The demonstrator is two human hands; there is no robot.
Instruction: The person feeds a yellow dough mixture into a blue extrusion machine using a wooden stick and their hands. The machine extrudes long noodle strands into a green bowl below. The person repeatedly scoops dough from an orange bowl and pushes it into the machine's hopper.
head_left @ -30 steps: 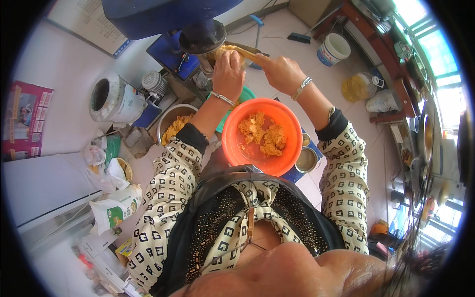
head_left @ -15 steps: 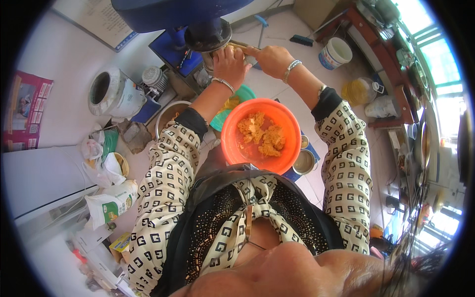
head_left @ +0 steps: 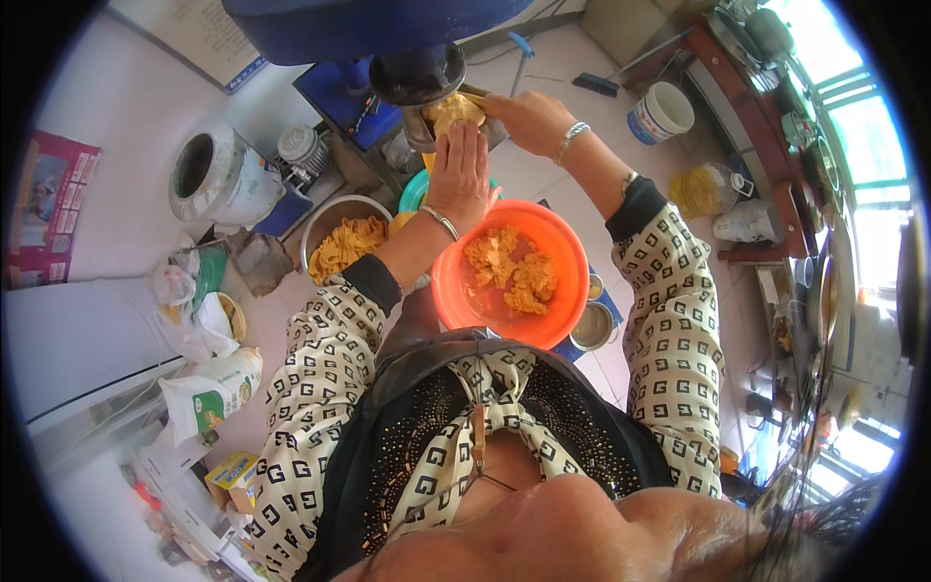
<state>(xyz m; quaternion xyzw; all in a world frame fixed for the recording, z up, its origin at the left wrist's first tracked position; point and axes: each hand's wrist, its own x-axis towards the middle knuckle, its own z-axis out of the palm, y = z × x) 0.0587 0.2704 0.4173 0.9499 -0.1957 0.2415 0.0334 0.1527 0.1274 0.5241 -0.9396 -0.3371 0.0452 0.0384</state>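
Overhead is a blue machine (head_left: pixel 373 29) with a dark round collar (head_left: pixel 417 76). Below the collar, a lump of yellow dough (head_left: pixel 454 110) sits at the machine's opening. My left hand (head_left: pixel 462 179) is open, its stretched fingers reaching up to the dough's lower edge. My right hand (head_left: pixel 531 122) is closed round a light wooden stick (head_left: pixel 477 98) beside the collar; its far end is hidden. Under my hands an orange basin (head_left: pixel 572 320) holds clumps of crumbly orange-yellow dough (head_left: pixel 531 276). Part of a green basin (head_left: pixel 412 191) shows behind my left wrist.
At left, a steel bowl (head_left: pixel 308 242) holds yellow strips (head_left: pixel 349 247). Beyond it stand a grey motor (head_left: pixel 303 145) and a white drum (head_left: pixel 218 179). A small pot (head_left: pixel 592 325) sits right of the orange basin. A white bucket (head_left: pixel 661 112) and an oil jug (head_left: pixel 703 191) stand farther right.
My left hand has drawn back toward me and flattened, uncovering the yellow dough lump. My right hand stays by the stick. More of the steel bowl's yellow strips shows.
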